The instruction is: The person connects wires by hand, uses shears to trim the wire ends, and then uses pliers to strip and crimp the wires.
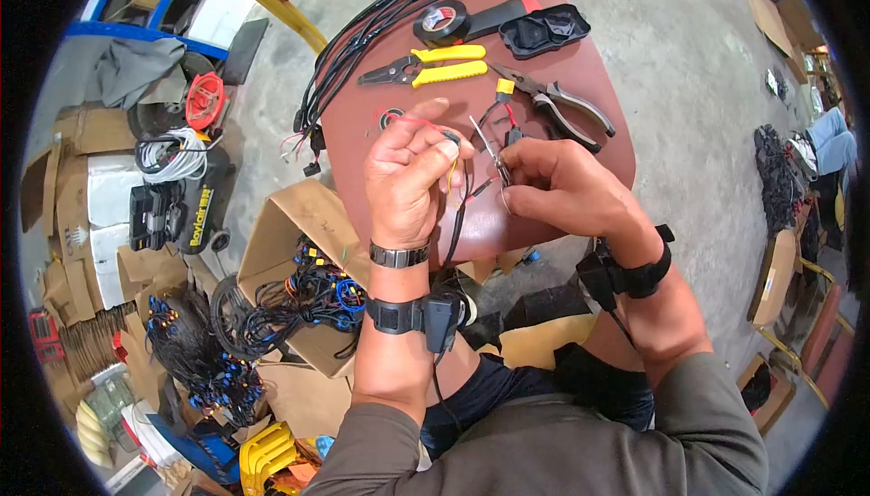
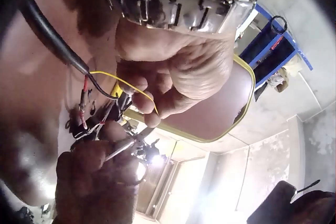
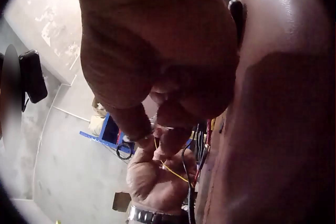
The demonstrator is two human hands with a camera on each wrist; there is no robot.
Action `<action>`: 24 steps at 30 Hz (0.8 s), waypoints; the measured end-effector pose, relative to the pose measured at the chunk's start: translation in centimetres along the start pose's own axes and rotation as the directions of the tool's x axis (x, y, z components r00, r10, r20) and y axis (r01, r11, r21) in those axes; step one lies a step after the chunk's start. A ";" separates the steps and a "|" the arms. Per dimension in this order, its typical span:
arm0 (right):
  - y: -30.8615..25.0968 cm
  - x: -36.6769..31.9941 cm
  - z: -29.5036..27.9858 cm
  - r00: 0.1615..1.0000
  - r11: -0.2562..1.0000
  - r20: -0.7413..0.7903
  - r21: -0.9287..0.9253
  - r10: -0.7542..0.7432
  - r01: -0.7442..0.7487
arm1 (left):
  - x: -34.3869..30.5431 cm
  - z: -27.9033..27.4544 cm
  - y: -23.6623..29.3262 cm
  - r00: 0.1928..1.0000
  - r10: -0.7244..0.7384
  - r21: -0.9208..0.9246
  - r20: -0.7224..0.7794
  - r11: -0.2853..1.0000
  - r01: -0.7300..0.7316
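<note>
My left hand [image 1: 408, 170] pinches a thin yellow wire [image 2: 123, 79] between thumb and fingertip. This wire comes out of a black sheathed cable [image 2: 55, 37], beside a red and a black wire at its cut end. Another red wire [image 1: 415, 120] passes over the left fingers. My right hand [image 1: 571, 183], close by on the right, grips what looks like small silver scissors [image 1: 483, 136], its slim blade pointing up and away; the fingers hide much of the handles. Just beyond the hands lies a yellow connector [image 1: 505, 88] with red and black leads.
On the brown seat-like surface [image 1: 362, 120] lie yellow-handled wire strippers [image 1: 444, 63], pliers [image 1: 575, 106], black tape [image 1: 441, 20], a black case [image 1: 544, 32] and a cable bundle [image 1: 349, 43]. A cardboard box [image 1: 304, 210] of wiring stands below left.
</note>
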State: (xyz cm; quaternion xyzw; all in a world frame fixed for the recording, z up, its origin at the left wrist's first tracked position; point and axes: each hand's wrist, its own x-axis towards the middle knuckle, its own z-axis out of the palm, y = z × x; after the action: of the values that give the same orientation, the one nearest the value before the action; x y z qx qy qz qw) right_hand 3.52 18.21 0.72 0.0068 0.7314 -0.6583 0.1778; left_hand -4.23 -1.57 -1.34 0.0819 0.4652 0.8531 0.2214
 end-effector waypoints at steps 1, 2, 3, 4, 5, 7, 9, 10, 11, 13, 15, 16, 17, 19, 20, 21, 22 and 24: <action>0.6 0.0 0.3 0.999 0.998 -0.032 -0.040 -0.040 0.039 | -0.1 -0.2 -0.2 1.000 0.023 -0.005 0.008 1.000 -0.023; 0.8 -0.1 0.5 0.995 0.994 -0.063 -0.080 -0.081 0.076 | -0.3 -0.3 -0.4 0.999 0.046 -0.010 0.015 0.999 -0.046; 0.7 -0.3 0.6 0.994 0.990 -0.071 -0.115 -0.085 0.077 | -0.4 -0.4 -0.3 0.998 0.053 0.014 0.019 0.999 -0.053; 0.4 -0.5 0.7 0.993 0.985 -0.078 -0.151 -0.091 0.078 | -0.6 -0.5 -0.2 0.998 0.060 0.038 0.023 0.997 -0.060; 0.2 -0.7 0.8 0.992 0.979 -0.084 -0.187 -0.097 0.080 | -0.7 -0.5 -0.1 0.997 0.067 0.062 0.026 0.996 -0.069; -0.1 -1.1 1.0 0.993 0.973 -0.082 -0.223 -0.086 0.066 | -1.1 -0.3 0.0 0.998 0.065 0.088 0.001 0.994 -0.065; -0.1 -1.5 1.3 0.992 0.974 -0.093 -0.218 -0.085 0.063 | -1.4 -0.4 0.0 0.998 0.067 0.096 -0.004 0.993 -0.066; 0.0 -1.7 1.4 0.990 0.978 -0.106 -0.195 -0.090 0.068 | -1.4 -0.6 0.0 0.998 0.069 0.091 0.004 0.993 -0.069; 0.2 -1.9 1.5 0.988 0.982 -0.118 -0.172 -0.095 0.073 | -1.5 -0.6 0.0 0.997 0.072 0.085 0.013 0.994 -0.073; 0.3 -2.2 1.6 0.982 0.985 -0.152 -0.146 -0.114 0.092 | -1.9 -0.1 0.2 0.997 0.059 0.084 -0.041 0.995 -0.055; 0.1 -2.5 1.4 0.976 0.980 -0.176 -0.174 -0.127 0.096 | -2.1 0.4 0.4 0.995 0.051 0.077 -0.080 0.996 -0.045; -0.1 -2.7 1.3 0.974 0.973 -0.184 -0.214 -0.129 0.089 | -2.2 0.5 0.5 0.995 0.049 0.071 -0.092 0.997 -0.042; -0.2 -2.9 1.2 0.973 0.964 -0.192 -0.253 -0.131 0.080 | -2.3 0.7 0.5 0.994 0.045 0.066 -0.104 0.997 -0.039; -0.1 -3.1 1.1 0.945 0.926 -0.230 -0.349 -0.232 0.142 | -2.4 0.6 0.4 0.993 0.047 0.075 -0.105 0.996 -0.039; 0.0 -3.1 1.1 0.928 0.902 -0.244 -0.397 -0.282 0.170 | -2.3 0.4 0.3 0.993 0.048 0.080 -0.106 0.996 -0.040; 0.0 -3.1 1.0 0.923 0.884 -0.243 -0.434 -0.297 0.170 | -2.2 0.3 0.3 0.992 0.052 0.086 -0.111 0.995 -0.043; 0.1 -3.2 0.7 0.919 0.866 -0.241 -0.471 -0.312 0.171 | -2.1 0.2 0.2 0.992 0.056 0.092 -0.117 0.995 -0.046; 0.5 -3.2 0.3 0.909 0.829 -0.220 -0.524 -0.353 0.194 | -1.9 0.0 0.0 0.987 0.082 0.124 -0.141 0.990 -0.065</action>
State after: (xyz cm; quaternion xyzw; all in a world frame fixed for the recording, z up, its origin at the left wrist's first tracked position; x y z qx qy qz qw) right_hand 6.73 18.69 1.10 -0.0421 0.8859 -0.4602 -0.0399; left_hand -2.58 -2.43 -1.20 0.0495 0.5269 0.8351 0.1500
